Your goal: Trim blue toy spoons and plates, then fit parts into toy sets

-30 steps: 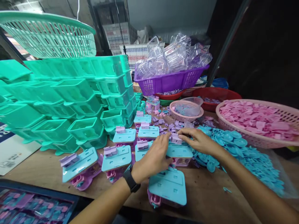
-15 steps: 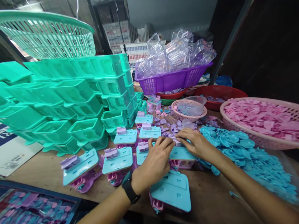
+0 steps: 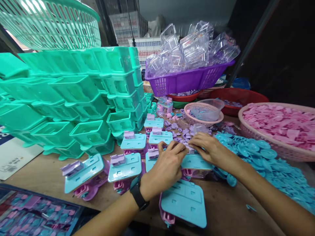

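Observation:
My left hand (image 3: pixel 167 165), with a dark watch on its wrist, and my right hand (image 3: pixel 209 147) meet at a small lilac plastic piece (image 3: pixel 190 149). Both hands have their fingers bent onto this piece, from its left and right ends. It sits at the back edge of a toy unit with a light-blue top (image 3: pixel 197 163); the fingers partly hide it. Nearer me stands another blue-topped toy unit (image 3: pixel 183 203) with no lilac piece on top. To the left, several similar units, such as one blue-topped unit (image 3: pixel 125 168), carry a lilac piece at their back edge.
Stacked green plastic bins (image 3: pixel 91 134) rise at the left. Loose lilac parts (image 3: pixel 180 134) lie behind my hands. Blue plastic parts (image 3: pixel 268 167) are heaped on the right, beside a basket of pink pieces (image 3: pixel 283 127). A purple basket (image 3: pixel 189 78) holds clear packaging at the back.
The camera view has shifted slightly. Both hands stay at the same lilac piece, with little visible change in their fingers.

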`<state>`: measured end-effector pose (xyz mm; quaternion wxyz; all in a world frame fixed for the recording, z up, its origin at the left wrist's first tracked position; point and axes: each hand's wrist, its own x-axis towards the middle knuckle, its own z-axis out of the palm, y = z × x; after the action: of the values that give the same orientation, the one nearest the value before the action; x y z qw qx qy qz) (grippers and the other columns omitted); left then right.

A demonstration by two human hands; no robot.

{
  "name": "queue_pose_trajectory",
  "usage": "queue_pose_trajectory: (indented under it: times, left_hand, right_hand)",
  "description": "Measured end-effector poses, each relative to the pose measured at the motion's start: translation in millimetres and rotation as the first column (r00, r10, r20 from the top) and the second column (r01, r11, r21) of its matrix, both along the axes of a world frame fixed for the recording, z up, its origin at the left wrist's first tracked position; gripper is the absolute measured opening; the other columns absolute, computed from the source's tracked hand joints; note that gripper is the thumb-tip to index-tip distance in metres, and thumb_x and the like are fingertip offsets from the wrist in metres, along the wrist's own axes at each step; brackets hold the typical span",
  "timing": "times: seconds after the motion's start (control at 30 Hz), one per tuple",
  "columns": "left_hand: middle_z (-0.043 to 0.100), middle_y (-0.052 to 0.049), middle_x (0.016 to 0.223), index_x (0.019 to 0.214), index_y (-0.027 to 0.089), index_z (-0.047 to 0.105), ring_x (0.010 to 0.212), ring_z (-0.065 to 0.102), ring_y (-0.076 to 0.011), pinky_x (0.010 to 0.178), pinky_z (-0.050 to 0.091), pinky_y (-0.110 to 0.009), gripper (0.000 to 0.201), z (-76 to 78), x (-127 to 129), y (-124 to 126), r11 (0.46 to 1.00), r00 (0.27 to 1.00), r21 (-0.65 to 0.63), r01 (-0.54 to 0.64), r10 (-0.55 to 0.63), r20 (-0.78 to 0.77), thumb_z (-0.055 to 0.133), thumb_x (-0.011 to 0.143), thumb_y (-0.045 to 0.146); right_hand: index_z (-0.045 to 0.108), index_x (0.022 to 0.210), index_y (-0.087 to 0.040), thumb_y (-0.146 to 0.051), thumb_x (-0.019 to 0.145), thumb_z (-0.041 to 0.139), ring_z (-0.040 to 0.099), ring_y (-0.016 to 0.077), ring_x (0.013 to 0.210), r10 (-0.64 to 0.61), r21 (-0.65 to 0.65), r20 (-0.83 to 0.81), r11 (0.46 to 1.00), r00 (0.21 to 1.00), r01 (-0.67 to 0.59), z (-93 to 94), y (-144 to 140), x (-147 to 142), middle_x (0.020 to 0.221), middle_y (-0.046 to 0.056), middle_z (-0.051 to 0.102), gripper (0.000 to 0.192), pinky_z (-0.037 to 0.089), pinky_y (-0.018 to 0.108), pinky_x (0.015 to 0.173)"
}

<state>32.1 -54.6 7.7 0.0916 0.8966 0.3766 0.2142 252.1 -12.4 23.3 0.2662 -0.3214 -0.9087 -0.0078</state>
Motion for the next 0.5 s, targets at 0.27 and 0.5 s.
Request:
queue_pose_trajectory:
  times: [0.27,0.5]
  left_hand:
    - [0.062,-0.01,0.129,0.131,0.018,0.055,0.119,0.053,-0.03,0.104,0.031,-0.062,0.052,3.3,-1.7,-5.9,0.999,0.997,0.004,0.032,-0.031,-0.074,0.044,0.082,0.003]
    - [0.061,-0.012,0.133,0.129,0.018,0.054,0.123,0.051,-0.0307,0.103,0.035,-0.061,0.056,1.8,0.9,-11.7,1.0,0.999,-0.029,0.004,-0.003,0.038,0.044,0.077,0.002]
  right_hand:
    - [0.078,0.097,-0.021,-0.021,0.098,0.053,0.07,0.0222,0.086,-0.127,-0.104,-0.087,0.988,0.988,0.118,-9.9,-7.7,4.1,0.089,0.008,0.076,0.025,0.057,0.034,0.078]
    - [0.081,0.095,-0.016,-0.029,0.097,0.049,0.073,0.0249,0.092,-0.56,-0.218,0.209,0.773,0.802,0.596,1.8,55.6,2.2,0.096,0.008,0.08,0.035,0.053,0.029,0.081]
